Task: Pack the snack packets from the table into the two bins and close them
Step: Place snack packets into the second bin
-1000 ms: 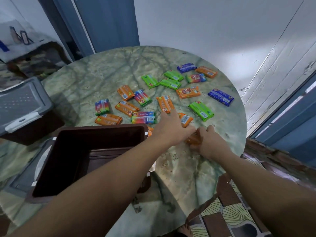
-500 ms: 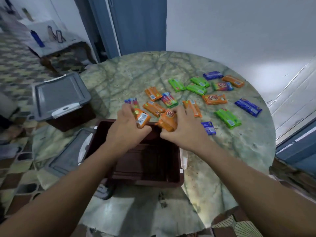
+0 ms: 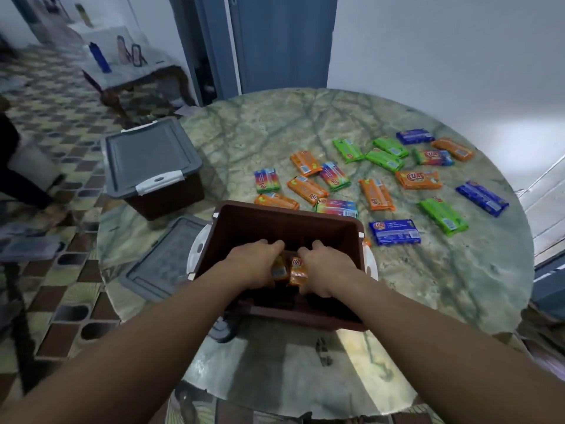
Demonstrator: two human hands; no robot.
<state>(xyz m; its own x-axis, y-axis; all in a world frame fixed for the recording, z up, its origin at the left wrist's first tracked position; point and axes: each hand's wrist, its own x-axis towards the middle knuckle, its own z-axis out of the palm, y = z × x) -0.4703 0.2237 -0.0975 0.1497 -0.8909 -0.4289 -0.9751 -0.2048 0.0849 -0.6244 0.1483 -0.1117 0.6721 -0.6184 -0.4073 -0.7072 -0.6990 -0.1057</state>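
An open brown bin [image 3: 287,220] stands at the near side of the round marble table [image 3: 428,286]. Both my hands are down inside it. My left hand [image 3: 253,263] holds an orange snack packet [image 3: 279,269], and my right hand [image 3: 327,267] holds another orange snack packet [image 3: 298,269] beside it. Several orange, green, blue and rainbow packets lie scattered beyond the bin, among them a blue packet [image 3: 394,232] just right of it. A second brown bin [image 3: 153,162] with a grey lid on it sits at the table's left edge.
A loose grey lid [image 3: 166,258] lies flat on the table left of the open bin. A blue door [image 3: 281,41] and white wall stand behind the table. A small side table [image 3: 128,65] with bottles is at the far left on the tiled floor.
Both hands carried their orange packets from above the bin's far rim down into the bin. The view has shifted left and closer.
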